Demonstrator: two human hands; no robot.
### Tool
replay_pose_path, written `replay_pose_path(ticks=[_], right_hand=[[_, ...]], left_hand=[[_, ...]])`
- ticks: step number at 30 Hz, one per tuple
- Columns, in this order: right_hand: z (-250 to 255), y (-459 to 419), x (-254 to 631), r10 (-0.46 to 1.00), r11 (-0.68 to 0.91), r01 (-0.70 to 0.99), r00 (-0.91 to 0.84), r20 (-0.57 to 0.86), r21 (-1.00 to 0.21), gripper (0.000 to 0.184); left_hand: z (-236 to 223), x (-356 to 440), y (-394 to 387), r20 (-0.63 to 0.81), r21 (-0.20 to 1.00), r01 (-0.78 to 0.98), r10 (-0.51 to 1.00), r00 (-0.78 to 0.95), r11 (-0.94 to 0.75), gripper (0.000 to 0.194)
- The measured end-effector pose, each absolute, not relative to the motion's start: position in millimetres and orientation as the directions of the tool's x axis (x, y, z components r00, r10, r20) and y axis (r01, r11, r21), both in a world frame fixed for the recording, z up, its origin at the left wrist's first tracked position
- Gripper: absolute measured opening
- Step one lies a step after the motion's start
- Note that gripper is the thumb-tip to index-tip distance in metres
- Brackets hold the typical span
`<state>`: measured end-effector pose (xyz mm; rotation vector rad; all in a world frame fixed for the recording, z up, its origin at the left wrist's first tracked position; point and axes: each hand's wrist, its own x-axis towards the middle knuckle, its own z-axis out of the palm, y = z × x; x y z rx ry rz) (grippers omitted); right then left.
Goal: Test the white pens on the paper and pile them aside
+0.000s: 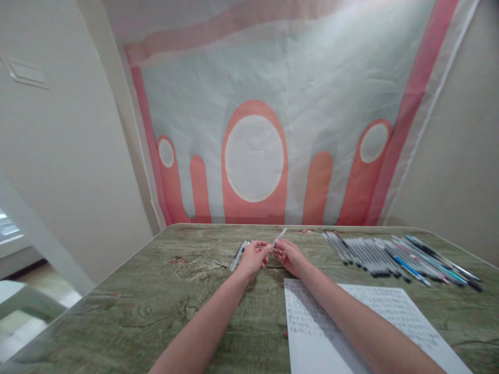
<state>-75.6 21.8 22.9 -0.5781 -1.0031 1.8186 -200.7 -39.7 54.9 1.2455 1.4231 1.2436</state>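
Near the middle of the far part of the table, my two hands meet around one slim pale pen (283, 232). It slants up and to the right, and its lower part is hidden by fingers. My left hand (254, 257) is closed, its thumb and fingers pinching the pen's lower end. My right hand (289, 256) is closed too, with fingertips on the pen's middle. Beside and partly behind my left hand lie a few more pens (236, 257), white and dark. My right forearm passes over a sheet of paper (307, 349) covered with handwritten lines.
On the right of the wood-grain table (128, 317) lies a long row of pens (366, 254), mostly clear with dark ends. A blue pen (411, 270) and other coloured ones are at its right side. A printed cloth (253, 156) hangs behind the table's far edge.
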Motion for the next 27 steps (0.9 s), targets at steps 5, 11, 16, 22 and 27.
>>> replay_pose_path(ticks=[5,11,16,22,27], right_hand=[[27,13,-81,0.867,-0.324,-0.465,-0.494,-0.063,-0.824,0.013],[33,14,-82,0.853,-0.171,-0.279,-0.521,0.000,-0.945,0.023],[26,38,-77,0.876,0.307,0.044,-0.403,0.265,-0.951,0.020],[11,44,-78,0.746,0.664,0.461,-0.459,0.482,-0.589,0.003],[5,41,-85,0.696,0.716,0.563,-0.531,0.484,-0.413,0.003]], left_hand=[[56,-199,-40,-0.125,0.974,-0.202,0.987,-0.099,0.103,0.034],[63,-200,-43,-0.244,0.842,-0.494,0.970,0.013,0.219,0.021],[72,-207,-41,-0.312,0.647,-0.734,0.950,-0.008,0.206,0.011],[72,-211,-39,-0.361,0.573,-0.809,0.926,-0.108,0.129,0.013],[70,-214,-38,-0.285,0.593,-0.801,0.953,-0.108,0.086,0.020]])
